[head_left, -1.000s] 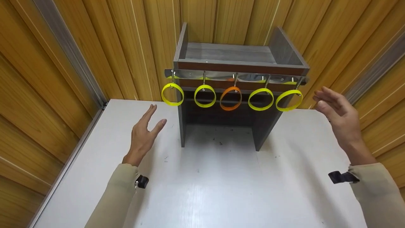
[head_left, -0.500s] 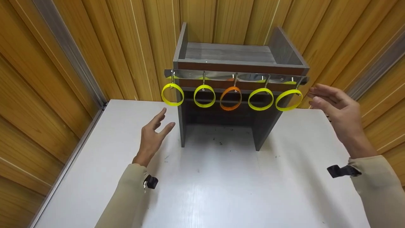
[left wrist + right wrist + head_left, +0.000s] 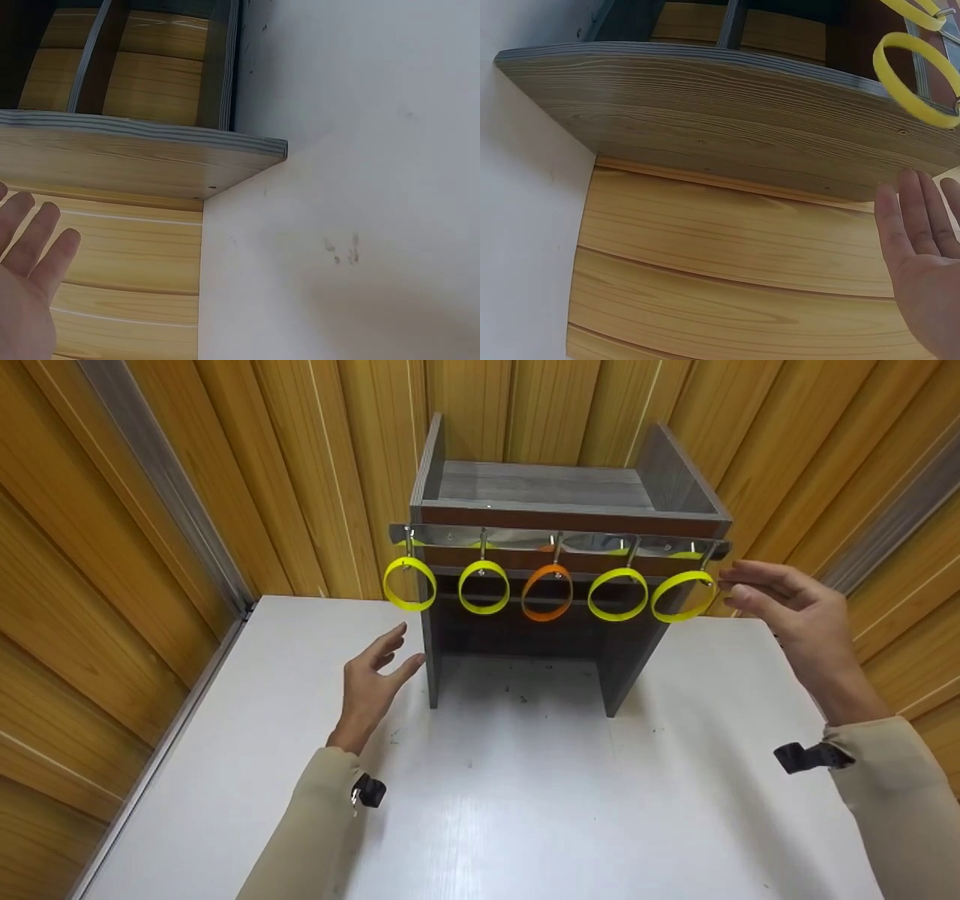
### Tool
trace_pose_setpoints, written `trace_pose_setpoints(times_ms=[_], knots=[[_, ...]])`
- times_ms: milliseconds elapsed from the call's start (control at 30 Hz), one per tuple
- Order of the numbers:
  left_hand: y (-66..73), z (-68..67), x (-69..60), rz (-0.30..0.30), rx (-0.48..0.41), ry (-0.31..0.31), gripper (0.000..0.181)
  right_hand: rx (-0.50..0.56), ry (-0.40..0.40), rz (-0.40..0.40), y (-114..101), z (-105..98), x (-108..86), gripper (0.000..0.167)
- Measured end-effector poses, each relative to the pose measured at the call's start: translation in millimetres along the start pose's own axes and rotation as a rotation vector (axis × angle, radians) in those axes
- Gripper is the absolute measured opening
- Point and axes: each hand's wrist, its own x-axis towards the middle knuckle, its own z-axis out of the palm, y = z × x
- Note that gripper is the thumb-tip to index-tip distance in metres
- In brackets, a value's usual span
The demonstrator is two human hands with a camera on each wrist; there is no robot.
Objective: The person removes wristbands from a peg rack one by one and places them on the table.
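Observation:
My left hand (image 3: 371,690) is held over the white table, left of the grey shelf unit (image 3: 427,652), its fingers loosely bent and holding nothing. To the right, my right hand (image 3: 806,622) has its fingertips close beside the rightmost yellow ring (image 3: 679,619); in the right wrist view that yellow ring (image 3: 900,94) appears apart from the extended fingers (image 3: 926,217). An orange ring (image 3: 546,619) hangs in the middle of the row, with yellow rings on both sides, the leftmost yellow ring (image 3: 410,607) included. Every ring dangles from a hook on a metal rail (image 3: 517,538).
The rail spans the front of the shelf unit, below its upper board (image 3: 547,487). The unit stands on a white table (image 3: 525,810) with small dark specks. Wood-panelled walls (image 3: 277,472) enclose the back and sides. A black strap device (image 3: 814,757) sits at the right wrist.
My left hand has moved right and slightly down, nearer the unit's left side. My right hand has shifted left, close to the rightmost ring. The rings hang almost unchanged.

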Motion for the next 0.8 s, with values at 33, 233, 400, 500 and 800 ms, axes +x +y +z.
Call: trace_pose_setpoints(times_ms=[33, 233, 400, 500, 800], knots=[[-0.2, 0.9, -0.1, 0.002, -0.002, 0.003, 0.058, -0.002, -0.002, 0.001, -0.1, 0.2, 0.2, 0.040], [0.7, 4.9, -0.5, 0.000, -0.029, 0.027, 0.054, -0.082, 0.009, 0.006, -1.6, 0.6, -0.5, 0.036], [1.5, 8.3, -1.0, -0.025, -0.066, 0.033, 0.049, -0.148, 0.001, 0.009, -2.2, 1.3, -0.6, 0.034], [1.3, 11.0, -0.6, -0.036, -0.076, 0.037, 0.046, -0.147, -0.015, -0.002, -1.4, 1.8, 0.1, 0.033], [1.2, 17.4, 0.9, -0.069, -0.109, 0.044, 0.044, -0.112, -0.053, -0.018, 0.5, 4.3, 1.5, 0.030]])
